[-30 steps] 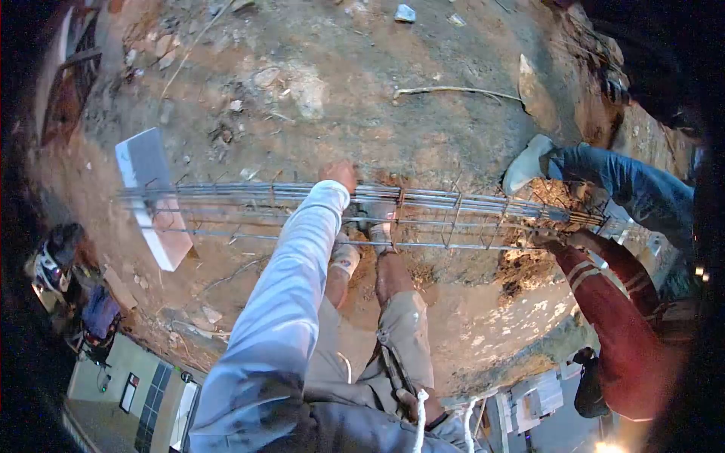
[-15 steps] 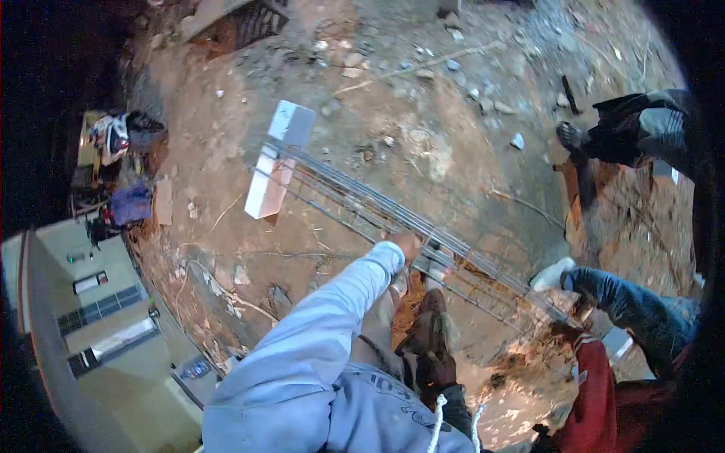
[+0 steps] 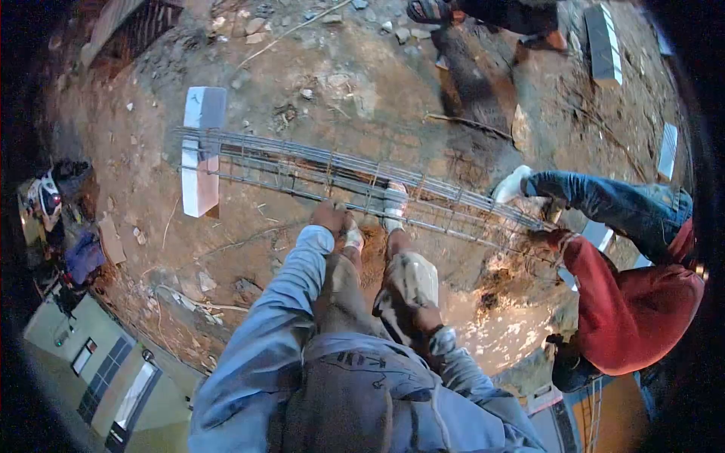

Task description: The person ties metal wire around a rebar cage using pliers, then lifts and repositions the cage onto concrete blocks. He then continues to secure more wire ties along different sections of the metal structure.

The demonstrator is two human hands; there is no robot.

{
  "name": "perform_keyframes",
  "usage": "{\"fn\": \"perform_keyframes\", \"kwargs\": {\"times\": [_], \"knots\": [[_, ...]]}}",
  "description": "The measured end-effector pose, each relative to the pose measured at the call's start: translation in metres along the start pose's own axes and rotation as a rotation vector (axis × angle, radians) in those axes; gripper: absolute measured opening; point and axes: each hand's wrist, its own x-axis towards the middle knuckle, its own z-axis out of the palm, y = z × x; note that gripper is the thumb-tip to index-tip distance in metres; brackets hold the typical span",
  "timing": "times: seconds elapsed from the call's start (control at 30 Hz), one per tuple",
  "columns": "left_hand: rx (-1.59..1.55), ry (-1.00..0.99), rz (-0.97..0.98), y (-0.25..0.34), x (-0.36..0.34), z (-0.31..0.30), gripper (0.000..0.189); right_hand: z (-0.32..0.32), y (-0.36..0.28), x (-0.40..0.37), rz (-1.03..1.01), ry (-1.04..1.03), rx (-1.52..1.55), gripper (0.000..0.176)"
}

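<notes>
A long steel rebar cage (image 3: 332,170) lies across the ground in front of me, its left end over a white block (image 3: 200,181). My left hand (image 3: 330,217) is at the near side of the cage, just below its lowest bar; its fingers look bent, but I cannot make out whether they hold a bar. Beside my right knee is my right hand (image 3: 427,318), partly in shadow, its fingers unclear. My feet stand by the cage, one shoe (image 3: 395,204) among its bars. At the right end, a co-worker's hand (image 3: 540,238) touches the cage.
The co-worker in a red top (image 3: 634,309) bends at the right, one white shoe (image 3: 512,185) beside the cage. Another person's legs (image 3: 506,15) are at the top. More pale blocks (image 3: 603,45) lie at the right. Stones, a stick (image 3: 472,124) and a building (image 3: 106,370) are around.
The view has turned and shifted right. My left hand has moved from the middle of the cage to its near edge. My right hand has come into view by my knee.
</notes>
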Motion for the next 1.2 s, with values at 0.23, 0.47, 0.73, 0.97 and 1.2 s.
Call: {"fn": "perform_keyframes", "kwargs": {"times": [0.23,0.47,0.73,0.97,1.2], "knots": [[0.096,0.083,0.088,0.066,0.046,0.003,0.038,0.004,-0.008,0.011,0.104,-0.152,0.223,0.037],[0.375,0.214,0.197,0.132,0.151,0.060,0.040,-0.037,-0.075,0.000,0.499,-0.181,0.591,0.018],[0.514,0.051,0.251,0.109,0.265,0.099,0.040,-0.063,-0.081,0.020,0.415,-0.257,0.545,0.023],[0.817,-0.079,0.187,0.070,0.325,0.131,0.028,-0.065,-0.072,0.027,0.205,-0.232,0.272,0.032],[0.794,0.076,0.414,0.072,0.367,0.184,0.018,-0.068,-0.058,0.041,0.308,-0.209,0.237,0.023]]}}
